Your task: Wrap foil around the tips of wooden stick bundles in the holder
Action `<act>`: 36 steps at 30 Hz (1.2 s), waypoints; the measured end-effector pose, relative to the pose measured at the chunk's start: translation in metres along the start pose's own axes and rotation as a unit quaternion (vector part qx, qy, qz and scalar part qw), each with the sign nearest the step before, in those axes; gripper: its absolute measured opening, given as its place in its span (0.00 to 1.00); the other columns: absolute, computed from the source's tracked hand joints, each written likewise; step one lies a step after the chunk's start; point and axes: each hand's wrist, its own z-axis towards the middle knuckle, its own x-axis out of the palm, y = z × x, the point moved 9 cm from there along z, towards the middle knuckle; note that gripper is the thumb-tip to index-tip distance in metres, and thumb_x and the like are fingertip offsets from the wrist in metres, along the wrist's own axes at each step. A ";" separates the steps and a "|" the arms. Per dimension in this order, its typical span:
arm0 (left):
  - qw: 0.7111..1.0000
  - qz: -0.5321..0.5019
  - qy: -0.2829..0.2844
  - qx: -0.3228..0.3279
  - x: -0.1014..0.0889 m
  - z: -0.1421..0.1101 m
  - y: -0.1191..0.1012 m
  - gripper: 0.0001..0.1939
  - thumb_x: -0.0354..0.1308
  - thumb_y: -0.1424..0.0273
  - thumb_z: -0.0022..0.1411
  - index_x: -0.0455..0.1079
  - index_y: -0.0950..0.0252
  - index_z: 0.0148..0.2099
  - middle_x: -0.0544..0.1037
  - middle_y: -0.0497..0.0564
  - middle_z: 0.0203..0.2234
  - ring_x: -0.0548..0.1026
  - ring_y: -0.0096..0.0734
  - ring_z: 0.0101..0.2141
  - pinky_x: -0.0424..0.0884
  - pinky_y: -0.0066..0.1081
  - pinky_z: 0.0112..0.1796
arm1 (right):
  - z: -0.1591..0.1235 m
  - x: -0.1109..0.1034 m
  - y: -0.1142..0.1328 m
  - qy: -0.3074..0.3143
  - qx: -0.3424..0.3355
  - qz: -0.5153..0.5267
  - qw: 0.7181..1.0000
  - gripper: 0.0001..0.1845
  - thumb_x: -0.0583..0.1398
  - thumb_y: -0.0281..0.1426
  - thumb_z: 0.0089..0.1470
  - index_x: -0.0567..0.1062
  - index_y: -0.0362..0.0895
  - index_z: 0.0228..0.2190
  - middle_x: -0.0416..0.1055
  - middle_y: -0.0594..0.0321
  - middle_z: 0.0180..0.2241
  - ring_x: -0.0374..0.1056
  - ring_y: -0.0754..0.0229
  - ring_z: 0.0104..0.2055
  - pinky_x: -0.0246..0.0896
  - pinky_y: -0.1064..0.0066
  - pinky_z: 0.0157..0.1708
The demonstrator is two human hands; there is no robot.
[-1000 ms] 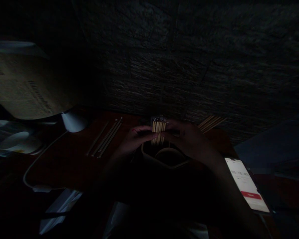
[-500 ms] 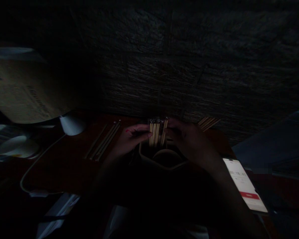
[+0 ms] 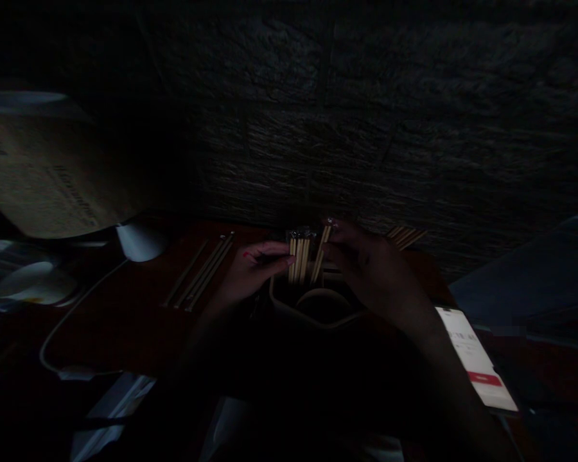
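got my left hand point(image 3: 257, 268) pinching a bunch of wrapped chopsticks point(image 3: 299, 260) on the feed. right hand point(image 3: 366, 264) grips a tilted pair point(image 3: 321, 253) just beside them, over a divided caddy point(image 3: 328, 325).

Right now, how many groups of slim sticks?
4: bundled tan sticks in left hand; slanted tan sticks in right hand; greyish sticks left and brown sticks right of both hands. Darkness may hide more.

Both forearms point(image 3: 417, 327) reach forward, pretty shadowy. Left hand point(image 3: 260, 266) is in a pinch facing inward, and the right hand point(image 3: 368, 263) pinches too, a bit apart.
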 end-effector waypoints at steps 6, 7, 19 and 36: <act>1.000 0.016 -0.013 0.004 -0.002 -0.002 -0.001 0.11 0.70 0.69 0.51 0.79 0.64 0.39 0.84 0.53 0.37 0.81 0.36 0.40 0.76 0.36 0.46 | 0.001 0.010 0.000 0.012 0.001 0.004 1.000 0.20 0.57 0.23 0.59 0.74 0.47 0.51 0.80 0.58 0.43 0.76 0.52 0.45 0.69 0.60 0.46; 1.000 0.014 -0.014 0.003 -0.003 -0.002 0.000 0.11 0.70 0.69 0.51 0.79 0.64 0.38 0.84 0.52 0.37 0.81 0.36 0.39 0.76 0.36 0.46 | 0.001 0.012 0.000 0.016 0.006 0.002 1.000 0.20 0.57 0.23 0.58 0.74 0.47 0.51 0.80 0.58 0.44 0.76 0.52 0.45 0.69 0.60 0.46; 1.000 0.015 0.001 0.010 0.002 -0.003 0.000 0.13 0.69 0.69 0.54 0.79 0.63 0.43 0.84 0.52 0.39 0.81 0.36 0.42 0.76 0.36 0.48 | 0.002 0.023 -0.005 0.068 0.041 -0.032 0.996 0.17 0.56 0.23 0.59 0.76 0.45 0.48 0.80 0.56 0.45 0.76 0.53 0.44 0.69 0.62 0.41; 0.997 -0.022 0.073 -0.032 0.022 -0.002 0.003 0.17 0.67 0.65 0.56 0.79 0.66 0.47 0.83 0.55 0.44 0.80 0.42 0.46 0.73 0.39 0.50 | 0.003 0.025 -0.016 0.067 0.056 0.015 0.996 0.16 0.57 0.22 0.58 0.73 0.43 0.48 0.81 0.56 0.40 0.77 0.54 0.41 0.67 0.63 0.41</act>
